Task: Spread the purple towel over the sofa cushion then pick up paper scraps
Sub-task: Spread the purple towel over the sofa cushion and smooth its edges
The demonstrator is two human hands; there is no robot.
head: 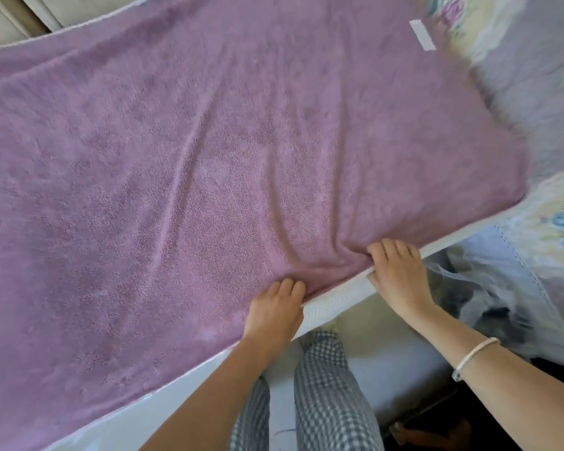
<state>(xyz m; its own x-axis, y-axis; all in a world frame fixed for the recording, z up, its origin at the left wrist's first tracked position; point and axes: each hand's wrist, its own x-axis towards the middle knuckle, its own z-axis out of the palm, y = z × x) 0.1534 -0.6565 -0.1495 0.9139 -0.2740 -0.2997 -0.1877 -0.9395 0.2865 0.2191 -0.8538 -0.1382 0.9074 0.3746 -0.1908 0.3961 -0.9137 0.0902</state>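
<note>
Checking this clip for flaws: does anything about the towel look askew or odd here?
The fluffy purple towel is not flat: it bunches into creases near its front edge between the left hand and right hand. A small white label shows near its far right corner. No damage is visible.

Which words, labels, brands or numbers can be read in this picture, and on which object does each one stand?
None can be read.
The white tag on the purple towel shows no legible print; it is blurred.
The floral cover carries only pictures of flowers, no text.
</note>
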